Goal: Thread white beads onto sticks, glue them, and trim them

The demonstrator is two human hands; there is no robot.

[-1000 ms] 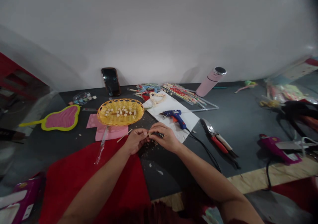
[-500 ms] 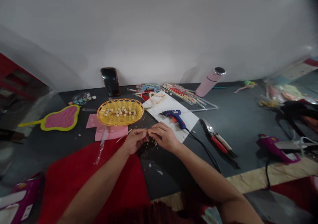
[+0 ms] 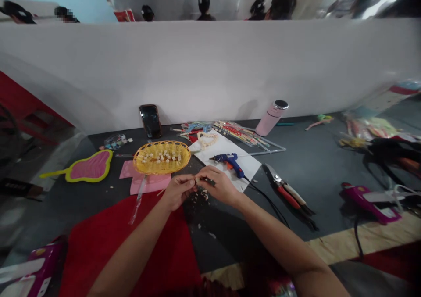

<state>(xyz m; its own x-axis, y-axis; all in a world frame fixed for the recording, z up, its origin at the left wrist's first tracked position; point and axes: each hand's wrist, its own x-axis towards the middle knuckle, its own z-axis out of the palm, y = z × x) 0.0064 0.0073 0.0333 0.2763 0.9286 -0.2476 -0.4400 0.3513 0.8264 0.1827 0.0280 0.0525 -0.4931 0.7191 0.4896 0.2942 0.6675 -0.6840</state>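
Note:
My left hand (image 3: pixel 179 191) is closed in a pinch, with the end of a thin pale stick (image 3: pixel 161 192) poking out on its left side. Against its fingertips, my right hand (image 3: pixel 219 184) pinches a small pale piece (image 3: pixel 197 180), too small to make out clearly. Pale crumbs (image 3: pixel 201 197) lie on the dark table just below the fingers. Beyond my left hand sits a yellow woven basket (image 3: pixel 141 167) with several small whitish pieces (image 3: pixel 167 156) in it. A blue glue gun (image 3: pixel 232 160) rests on a white sheet (image 3: pixel 210 153) beyond my right hand.
Red-handled shears (image 3: pixel 287 194) and the glue gun's black cord (image 3: pixel 269 205) lie to the right. A pink bottle (image 3: pixel 271 119) and a phone (image 3: pixel 150 121) stand by the white partition (image 3: pixel 210 69). Red cloth (image 3: pixel 131 248) covers the near left; a yellow-rimmed pink paddle (image 3: pixel 90 166) lies beyond.
The camera has tilted up, so people's heads show beyond the partition. Both hands stay together; the stick shows less beside my left hand, and the pale piece at the fingertips is more visible.

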